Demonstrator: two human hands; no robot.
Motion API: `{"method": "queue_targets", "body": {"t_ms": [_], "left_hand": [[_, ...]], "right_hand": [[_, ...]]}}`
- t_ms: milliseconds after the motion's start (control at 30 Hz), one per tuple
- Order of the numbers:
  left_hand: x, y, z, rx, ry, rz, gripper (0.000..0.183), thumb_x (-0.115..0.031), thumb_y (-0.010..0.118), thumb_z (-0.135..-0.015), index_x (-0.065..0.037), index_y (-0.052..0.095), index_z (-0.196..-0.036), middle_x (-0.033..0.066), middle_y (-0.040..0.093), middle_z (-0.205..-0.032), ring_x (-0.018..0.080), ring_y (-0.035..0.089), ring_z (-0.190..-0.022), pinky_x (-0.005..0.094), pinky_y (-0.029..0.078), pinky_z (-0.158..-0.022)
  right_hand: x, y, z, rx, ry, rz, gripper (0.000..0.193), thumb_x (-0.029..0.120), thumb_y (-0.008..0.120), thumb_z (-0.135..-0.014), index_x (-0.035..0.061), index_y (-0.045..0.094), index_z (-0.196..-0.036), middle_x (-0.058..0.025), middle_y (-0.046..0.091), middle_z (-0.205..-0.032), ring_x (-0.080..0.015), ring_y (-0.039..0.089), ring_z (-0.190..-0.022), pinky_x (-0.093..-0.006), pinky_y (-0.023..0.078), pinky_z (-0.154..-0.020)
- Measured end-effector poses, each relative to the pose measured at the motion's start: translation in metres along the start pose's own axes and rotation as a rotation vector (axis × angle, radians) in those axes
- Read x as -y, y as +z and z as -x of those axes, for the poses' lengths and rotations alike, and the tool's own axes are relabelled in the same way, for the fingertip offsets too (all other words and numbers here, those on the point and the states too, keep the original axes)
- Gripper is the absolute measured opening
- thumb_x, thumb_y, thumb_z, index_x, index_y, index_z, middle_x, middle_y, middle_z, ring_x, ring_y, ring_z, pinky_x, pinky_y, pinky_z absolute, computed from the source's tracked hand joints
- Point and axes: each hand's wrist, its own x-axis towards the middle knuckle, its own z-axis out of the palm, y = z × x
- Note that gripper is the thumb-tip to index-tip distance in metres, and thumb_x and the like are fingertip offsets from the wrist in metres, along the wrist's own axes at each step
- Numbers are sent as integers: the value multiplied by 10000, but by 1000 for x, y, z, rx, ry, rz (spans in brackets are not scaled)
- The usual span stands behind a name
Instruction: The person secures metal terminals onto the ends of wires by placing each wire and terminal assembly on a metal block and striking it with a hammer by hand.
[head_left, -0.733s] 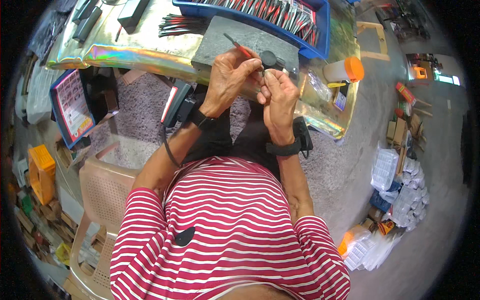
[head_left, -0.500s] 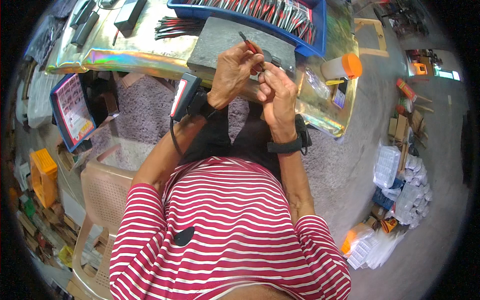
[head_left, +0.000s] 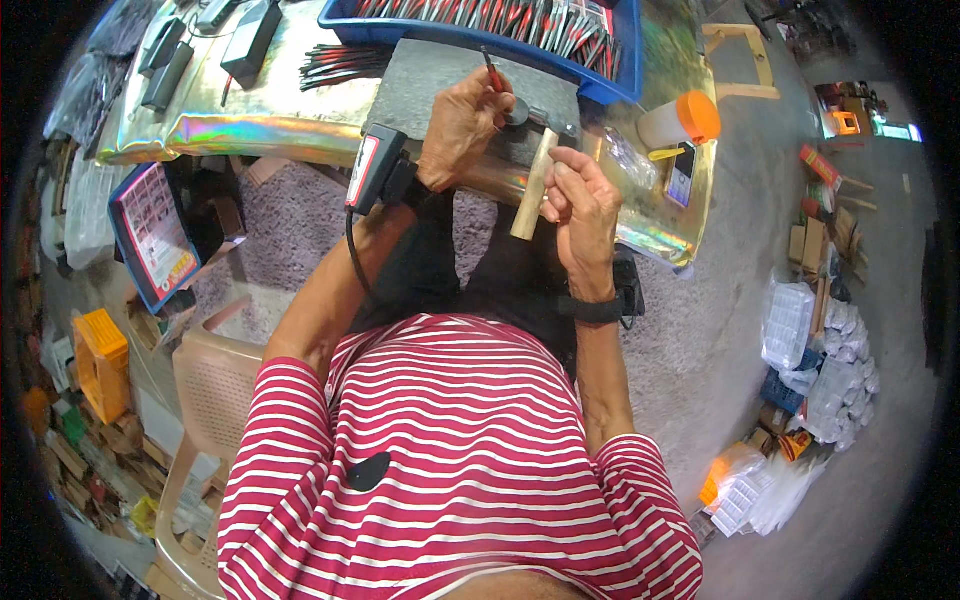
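A slim red piece with a dark thin tip stands upright between the closed fingers of my left hand, above a grey stone block. A hammer with a pale wooden handle has its dark metal head on the block's right part, and the handle juts over the near edge toward me. My right hand is curled against that handle, fingertips and thumb at its right side. Both wrists wear dark straps; a grey-black box with a cable is on the left one.
Behind the block stands a blue tray full of red, black and silver pieces. A bundle of similar pieces lies left of it. An orange-lidded jar and a phone are at the right. Black boxes sit far left.
My hands have come apart. The right one moved right and down to the hammer handle, which now shows. The left keeps the red piece, turned more upright.
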Motion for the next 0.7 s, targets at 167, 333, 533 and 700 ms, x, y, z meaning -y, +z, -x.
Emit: {"method": "queue_targets", "body": {"t_ms": [167, 333, 533, 700], "left_hand": [[6, 0, -3, 11, 1, -34, 33, -60, 518, -776, -27, 526, -778, -1, 519, -589, 58, 483, -527, 197, 397, -480], [4, -1, -4, 24, -13, -90, 43, -76, 523, -785, -34, 528, -785, 3, 537, -599, 64, 498, -531, 195, 407, -469], [3, -3, -4, 21, -5, -94, 50, -85, 528, -795, -35, 530, -799, 10, 551, -610, 65, 507, -529, 193, 423, -466], [9, -2, -6, 27, 51, -96, 32, -63, 537, -782, -33, 526, -786, 15, 547, -606, 70, 506, -520, 203, 418, -462]], "right_hand": [[-7, -20, 7, -106, 4, 186, 203, 76, 493, -784, -63, 485, -931, -38, 492, -661, -36, 390, -480, -166, 344, -395], [-19, -30, 10, -136, 48, 214, 185, 73, 487, -790, -57, 490, -922, -42, 493, -660, -40, 398, -478, -171, 354, -393], [-29, -27, 7, -141, 64, 264, 171, 86, 484, -806, -51, 502, -907, -34, 480, -638, -48, 401, -471, -176, 359, -393], [-36, -29, 3, -91, 52, 387, 211, 180, 481, -833, -26, 522, -853, -4, 436, -603, -60, 401, -484, -191, 372, -427]]}}
